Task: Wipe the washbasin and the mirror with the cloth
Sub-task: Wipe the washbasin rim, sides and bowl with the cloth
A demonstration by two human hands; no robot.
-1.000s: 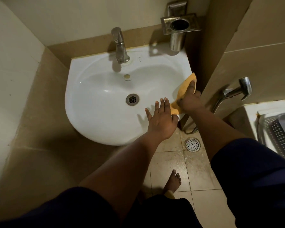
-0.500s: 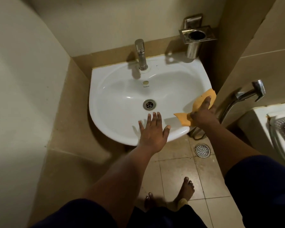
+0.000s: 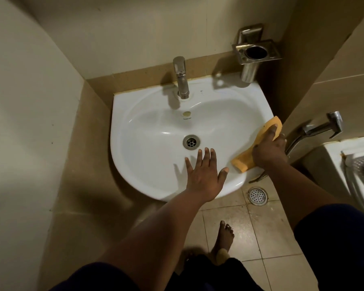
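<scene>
Right hand (image 3: 268,151) on cloth (image 3: 243,162), washbasin (image 3: 135,127) rim

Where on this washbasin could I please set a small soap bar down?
Free: the back ledge of the white ceramic washbasin left of the steel tap, and between the tap and the steel wall holder. Crowded: the right rim, under the orange cloth and right hand.

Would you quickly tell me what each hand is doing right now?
Left hand: open, fingers spread flat over the front of the washbasin, holding nothing.
Right hand: pressing the orange cloth on the washbasin's right rim; the grip is unclear.
</scene>
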